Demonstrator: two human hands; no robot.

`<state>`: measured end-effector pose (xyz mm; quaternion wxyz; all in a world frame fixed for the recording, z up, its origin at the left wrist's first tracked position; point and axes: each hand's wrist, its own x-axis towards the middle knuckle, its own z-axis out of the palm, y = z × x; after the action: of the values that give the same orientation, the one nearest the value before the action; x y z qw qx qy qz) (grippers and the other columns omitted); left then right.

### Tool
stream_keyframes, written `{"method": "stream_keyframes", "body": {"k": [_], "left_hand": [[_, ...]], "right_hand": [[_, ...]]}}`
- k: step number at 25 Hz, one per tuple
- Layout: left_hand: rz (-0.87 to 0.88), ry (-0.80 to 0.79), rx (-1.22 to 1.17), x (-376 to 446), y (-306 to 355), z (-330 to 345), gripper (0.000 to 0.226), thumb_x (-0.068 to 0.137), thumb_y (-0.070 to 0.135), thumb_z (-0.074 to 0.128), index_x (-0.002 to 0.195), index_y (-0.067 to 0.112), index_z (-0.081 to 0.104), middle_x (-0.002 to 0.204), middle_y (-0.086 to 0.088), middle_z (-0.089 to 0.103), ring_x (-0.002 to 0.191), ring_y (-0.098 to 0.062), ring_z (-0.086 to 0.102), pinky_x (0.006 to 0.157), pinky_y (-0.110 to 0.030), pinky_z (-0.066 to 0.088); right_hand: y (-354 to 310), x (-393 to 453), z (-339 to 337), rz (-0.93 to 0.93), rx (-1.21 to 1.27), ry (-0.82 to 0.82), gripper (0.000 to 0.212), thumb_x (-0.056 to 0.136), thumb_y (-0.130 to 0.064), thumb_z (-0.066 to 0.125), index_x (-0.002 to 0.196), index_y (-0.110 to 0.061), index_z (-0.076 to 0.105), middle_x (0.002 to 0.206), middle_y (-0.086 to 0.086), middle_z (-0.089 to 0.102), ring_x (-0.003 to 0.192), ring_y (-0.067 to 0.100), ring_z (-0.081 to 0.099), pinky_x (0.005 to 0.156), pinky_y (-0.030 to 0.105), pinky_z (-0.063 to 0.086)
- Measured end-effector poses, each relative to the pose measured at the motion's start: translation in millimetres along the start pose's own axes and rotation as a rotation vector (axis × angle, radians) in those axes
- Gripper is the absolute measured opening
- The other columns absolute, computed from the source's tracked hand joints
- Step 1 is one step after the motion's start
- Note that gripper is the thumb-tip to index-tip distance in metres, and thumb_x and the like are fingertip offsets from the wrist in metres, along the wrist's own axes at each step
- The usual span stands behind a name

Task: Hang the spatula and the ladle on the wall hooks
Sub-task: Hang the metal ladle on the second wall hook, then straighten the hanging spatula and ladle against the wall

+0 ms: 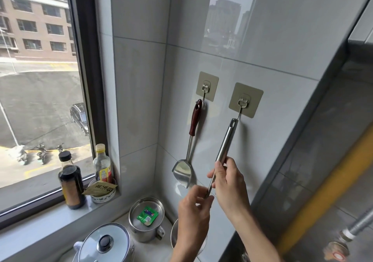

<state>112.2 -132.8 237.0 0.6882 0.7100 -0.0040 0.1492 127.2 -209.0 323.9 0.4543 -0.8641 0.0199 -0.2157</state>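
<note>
A steel spatula (182,172) with a dark red handle hangs from the left wall hook (205,89) on the tiled wall. The ladle (225,143) has a steel handle that tilts up to the right; its hole sits at the tip of the right wall hook (242,103). My right hand (230,183) grips the middle of that handle. My left hand (194,211) pinches the thin shaft lower down. The ladle's bowl is mostly hidden behind my left wrist.
On the window sill stand a dark sauce bottle (70,183), a yellow-capped bottle (102,163) and a small bowl with a packet (103,193). Below sit a steel pot with a green packet on its lid (146,219) and a lidded pot (105,243). A range hood (323,140) juts out at right.
</note>
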Motion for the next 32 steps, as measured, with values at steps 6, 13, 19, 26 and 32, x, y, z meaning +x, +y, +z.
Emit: {"method": "stream_keyframes", "body": {"k": [6, 13, 19, 26, 32], "left_hand": [[-0.035, -0.027, 0.096, 18, -8, 13, 0.010, 0.084, 0.017, 0.071, 0.081, 0.020, 0.062, 0.078, 0.006, 0.072, 0.067, -0.009, 0.065, 0.070, -0.036, 0.057], [-0.023, -0.084, 0.182, 50, -24, 22, 0.015, 0.083, 0.022, 0.071, 0.084, 0.027, 0.057, 0.075, 0.007, 0.069, 0.071, -0.009, 0.066, 0.070, -0.032, 0.059], [0.016, -0.095, 0.141, 48, -34, 32, 0.015, 0.080, 0.022, 0.073, 0.081, 0.028, 0.060, 0.077, 0.007, 0.070, 0.073, -0.008, 0.067, 0.067, -0.024, 0.059], [0.039, -0.151, 0.270, 47, -28, 15, 0.021, 0.086, 0.043, 0.062, 0.083, 0.022, 0.061, 0.075, 0.007, 0.070, 0.068, -0.006, 0.061, 0.062, -0.026, 0.054], [-0.023, -0.022, 0.456, 76, -49, -21, 0.006, 0.088, 0.024, 0.056, 0.092, 0.025, 0.060, 0.096, 0.000, 0.073, 0.080, -0.016, 0.061, 0.067, -0.031, 0.047]], "right_hand": [[10, 5, 1, 0.002, -0.041, 0.008, 0.014, 0.097, -0.027, 0.046, 0.100, -0.016, 0.055, 0.087, 0.001, 0.074, 0.077, 0.029, 0.068, 0.073, 0.045, 0.055], [46, -12, -5, 0.016, -0.145, 0.101, 0.027, 0.087, -0.013, 0.060, 0.115, -0.015, 0.059, 0.092, -0.003, 0.072, 0.084, 0.024, 0.069, 0.077, 0.041, 0.056], [53, -18, 1, -0.069, -0.161, 0.188, 0.021, 0.084, -0.009, 0.062, 0.104, -0.014, 0.062, 0.082, 0.000, 0.073, 0.066, 0.026, 0.068, 0.064, 0.046, 0.058], [19, -15, 7, -0.223, -0.216, 0.073, 0.022, 0.085, -0.016, 0.064, 0.106, -0.019, 0.060, 0.087, -0.004, 0.073, 0.068, 0.019, 0.068, 0.065, 0.039, 0.059], [-29, 41, 42, -0.642, -0.566, -0.205, 0.020, 0.082, -0.015, 0.057, 0.100, -0.021, 0.062, 0.093, -0.004, 0.072, 0.089, 0.025, 0.060, 0.075, 0.037, 0.051]]}}
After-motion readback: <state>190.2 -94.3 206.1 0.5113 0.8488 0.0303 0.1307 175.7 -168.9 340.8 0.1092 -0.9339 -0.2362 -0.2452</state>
